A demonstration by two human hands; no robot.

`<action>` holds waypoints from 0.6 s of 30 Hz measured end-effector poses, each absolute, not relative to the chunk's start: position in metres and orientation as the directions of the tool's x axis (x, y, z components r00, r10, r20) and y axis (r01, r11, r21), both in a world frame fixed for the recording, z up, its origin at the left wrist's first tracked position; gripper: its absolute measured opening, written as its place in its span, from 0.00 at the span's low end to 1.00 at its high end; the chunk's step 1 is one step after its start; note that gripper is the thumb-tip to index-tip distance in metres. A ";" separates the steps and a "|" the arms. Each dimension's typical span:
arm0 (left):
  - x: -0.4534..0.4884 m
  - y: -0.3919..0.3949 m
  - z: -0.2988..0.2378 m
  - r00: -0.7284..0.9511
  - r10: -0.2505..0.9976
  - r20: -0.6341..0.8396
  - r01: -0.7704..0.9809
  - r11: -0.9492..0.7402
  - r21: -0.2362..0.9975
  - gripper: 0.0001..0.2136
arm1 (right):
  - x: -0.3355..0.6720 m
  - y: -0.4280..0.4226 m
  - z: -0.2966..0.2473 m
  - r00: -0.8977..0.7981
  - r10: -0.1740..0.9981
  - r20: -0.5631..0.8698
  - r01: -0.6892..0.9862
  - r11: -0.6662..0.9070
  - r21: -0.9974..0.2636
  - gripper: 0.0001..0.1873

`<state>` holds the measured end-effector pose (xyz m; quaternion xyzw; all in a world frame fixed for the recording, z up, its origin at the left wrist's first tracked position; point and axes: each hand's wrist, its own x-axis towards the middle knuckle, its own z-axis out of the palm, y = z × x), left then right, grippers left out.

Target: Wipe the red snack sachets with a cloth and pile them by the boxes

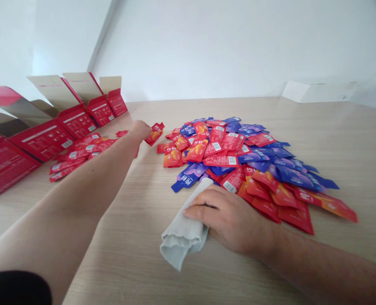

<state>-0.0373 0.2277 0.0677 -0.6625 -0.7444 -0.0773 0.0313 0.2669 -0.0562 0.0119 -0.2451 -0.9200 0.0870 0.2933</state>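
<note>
Reaching far forward over the table, my left hand [140,129] has its fingers closed on the edge of a red pouch [156,133] with an orange fruit picture. Most of those fingers are hidden behind the hand. My right hand [227,216] grips a folded white cloth [186,231] with a ribbed edge, low over the table in front of a large heap. That heap mixes red pouches [218,148] with blue pouches [294,171], lying flat and overlapping. Beneath and left of my left forearm lies a smaller pile of red pouches [76,154].
Several red cardboard boxes [76,121] stand in a slanting row at the left, their flaps raised. A white object [315,92] sits at the table's back right, against the white wall [222,51]. The wooden table [127,262] spans the foreground.
</note>
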 end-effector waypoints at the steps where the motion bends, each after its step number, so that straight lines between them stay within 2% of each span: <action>1: -0.040 0.218 0.075 -0.132 0.973 0.188 0.990 0.118 0.081 0.19 | 0.267 -0.058 0.013 -0.704 0.500 0.505 0.397 0.866 -0.303 0.13; 5: -0.042 0.163 0.102 -0.119 0.936 0.331 0.987 0.075 0.144 0.18 | 0.268 -0.069 0.017 -0.677 0.498 0.542 0.369 0.867 -0.335 0.16; 7: -0.034 0.126 0.106 -0.108 0.930 0.351 0.949 -0.009 0.314 0.15 | 0.267 -0.076 0.020 -0.645 0.502 0.576 0.354 0.865 -0.357 0.18; 10: -0.013 0.068 0.100 -0.013 0.981 0.194 0.828 -0.098 0.552 0.11 | 0.263 -0.088 0.026 -0.586 0.507 0.632 0.346 0.862 -0.371 0.19; 12: 0.000 0.035 0.090 0.127 0.990 0.066 0.750 -0.139 0.647 0.10 | 0.261 -0.096 0.031 -0.559 0.499 0.663 0.342 0.866 -0.364 0.19; 18: 0.012 -0.011 0.060 0.435 0.895 -0.105 0.643 -0.227 0.732 0.11 | 0.260 -0.105 0.045 -0.491 0.448 0.747 0.389 0.880 -0.272 0.20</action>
